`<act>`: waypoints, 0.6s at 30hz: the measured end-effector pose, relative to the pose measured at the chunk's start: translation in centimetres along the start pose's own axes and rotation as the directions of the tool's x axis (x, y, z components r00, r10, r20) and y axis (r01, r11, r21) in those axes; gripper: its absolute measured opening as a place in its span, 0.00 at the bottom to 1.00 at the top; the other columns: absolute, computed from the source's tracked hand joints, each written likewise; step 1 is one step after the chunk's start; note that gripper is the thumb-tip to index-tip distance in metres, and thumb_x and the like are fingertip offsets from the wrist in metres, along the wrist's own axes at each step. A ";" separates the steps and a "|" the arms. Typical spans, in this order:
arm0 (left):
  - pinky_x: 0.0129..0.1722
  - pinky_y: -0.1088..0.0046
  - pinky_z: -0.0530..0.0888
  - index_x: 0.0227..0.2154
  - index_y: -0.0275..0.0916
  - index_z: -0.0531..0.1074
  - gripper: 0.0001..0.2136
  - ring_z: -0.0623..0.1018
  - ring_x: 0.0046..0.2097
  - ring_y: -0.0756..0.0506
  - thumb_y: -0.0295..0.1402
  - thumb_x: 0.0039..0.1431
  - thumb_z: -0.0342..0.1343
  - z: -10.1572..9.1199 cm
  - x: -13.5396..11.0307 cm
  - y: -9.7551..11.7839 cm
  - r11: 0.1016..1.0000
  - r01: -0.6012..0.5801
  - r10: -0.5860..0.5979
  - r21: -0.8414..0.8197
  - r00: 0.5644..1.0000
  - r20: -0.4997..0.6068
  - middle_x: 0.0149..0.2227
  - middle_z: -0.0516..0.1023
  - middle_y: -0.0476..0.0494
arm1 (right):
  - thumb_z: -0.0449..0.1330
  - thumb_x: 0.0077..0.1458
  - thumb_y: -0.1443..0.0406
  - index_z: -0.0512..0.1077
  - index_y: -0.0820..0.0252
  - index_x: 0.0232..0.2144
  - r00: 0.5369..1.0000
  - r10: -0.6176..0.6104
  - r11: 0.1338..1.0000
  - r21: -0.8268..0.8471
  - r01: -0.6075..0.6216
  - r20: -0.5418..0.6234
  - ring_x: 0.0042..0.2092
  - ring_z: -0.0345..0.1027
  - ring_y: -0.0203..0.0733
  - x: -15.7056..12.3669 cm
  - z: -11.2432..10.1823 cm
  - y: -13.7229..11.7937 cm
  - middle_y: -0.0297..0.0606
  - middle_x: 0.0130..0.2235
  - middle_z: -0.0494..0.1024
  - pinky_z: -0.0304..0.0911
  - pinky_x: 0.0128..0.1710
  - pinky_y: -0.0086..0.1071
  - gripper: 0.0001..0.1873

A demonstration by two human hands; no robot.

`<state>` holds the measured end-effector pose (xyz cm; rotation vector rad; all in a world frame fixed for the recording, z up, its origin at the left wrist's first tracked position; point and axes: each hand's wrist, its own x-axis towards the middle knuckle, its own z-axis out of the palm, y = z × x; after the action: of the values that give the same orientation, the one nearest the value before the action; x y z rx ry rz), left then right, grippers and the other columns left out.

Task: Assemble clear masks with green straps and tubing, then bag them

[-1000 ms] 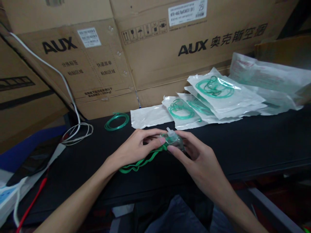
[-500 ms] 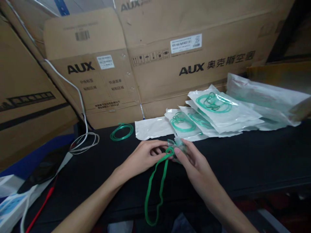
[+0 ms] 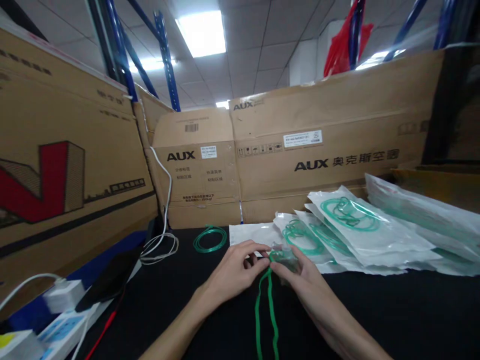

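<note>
My right hand (image 3: 308, 280) is closed around a clear, greenish plastic mask (image 3: 285, 257), partly hidden by the fingers. A green elastic strap (image 3: 273, 312) hangs from it in two strands toward the table's front edge. With thumb and fingers bent together, my left hand (image 3: 237, 269) pinches the strap at the mask's near left side; the exact grip point is partly covered. Beyond my left hand, a coil of green tubing (image 3: 195, 242) lies on the black table. A flat white pouch (image 3: 249, 233) lies just behind my hands.
Several white and clear pouches (image 3: 348, 220) with green tubing are piled at the right. AUX cardboard panels (image 3: 270, 172) stand along the back. At the left are a power strip (image 3: 62, 327), a dark phone-like object (image 3: 110, 277) and a white cable (image 3: 167, 200).
The view has tilted up, showing the ceiling and blue rack posts. Both hands stay together at the mask. The strap's loop now hangs as two narrower, straighter strands.
</note>
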<state>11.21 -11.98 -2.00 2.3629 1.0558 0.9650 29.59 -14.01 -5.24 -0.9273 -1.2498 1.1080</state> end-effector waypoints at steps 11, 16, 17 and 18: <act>0.55 0.59 0.71 0.47 0.37 0.77 0.14 0.78 0.55 0.35 0.38 0.64 0.56 -6.4 -0.9 -10.0 0.753 0.344 -0.402 0.561 0.915 -0.022 0.51 0.79 0.34 | 0.64 0.52 0.65 0.75 0.61 0.35 0.986 -0.003 0.982 -0.183 0.034 0.168 0.33 0.69 0.39 3.3 -2.5 -2.6 0.33 0.31 0.77 0.61 0.32 0.32 0.07; 0.55 0.65 0.71 0.46 0.41 0.77 0.11 0.77 0.52 0.41 0.32 0.67 0.51 -6.7 -6.1 -7.8 0.807 0.245 -0.346 0.538 0.934 0.092 0.48 0.78 0.42 | 0.66 0.48 0.65 0.76 0.62 0.37 0.984 0.102 0.994 -0.039 -0.098 0.144 0.35 0.72 0.39 2.0 -3.5 -1.5 0.35 0.33 0.78 0.68 0.35 0.33 0.12; 0.56 0.65 0.71 0.46 0.42 0.77 0.11 0.77 0.52 0.42 0.32 0.67 0.51 -6.9 -7.4 -6.9 0.832 0.214 -0.318 0.511 0.940 0.125 0.49 0.78 0.42 | 0.67 0.47 0.65 0.76 0.62 0.37 0.979 0.123 0.992 0.004 -0.125 0.162 0.35 0.73 0.39 1.6 -3.8 -1.6 0.35 0.33 0.78 0.70 0.38 0.34 0.13; 0.56 0.65 0.71 0.46 0.43 0.77 0.11 0.77 0.52 0.42 0.32 0.67 0.51 -7.2 -8.7 -6.1 0.852 0.200 -0.301 0.484 0.943 0.140 0.49 0.78 0.43 | 0.68 0.46 0.65 0.76 0.62 0.39 0.971 0.149 0.986 0.050 -0.161 0.189 0.35 0.74 0.40 1.2 -4.0 -1.6 0.34 0.33 0.78 0.72 0.41 0.36 0.15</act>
<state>-1.19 -14.27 -4.31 2.5222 1.6034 0.3775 33.75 -13.04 -3.89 -0.9012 -1.2992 1.3760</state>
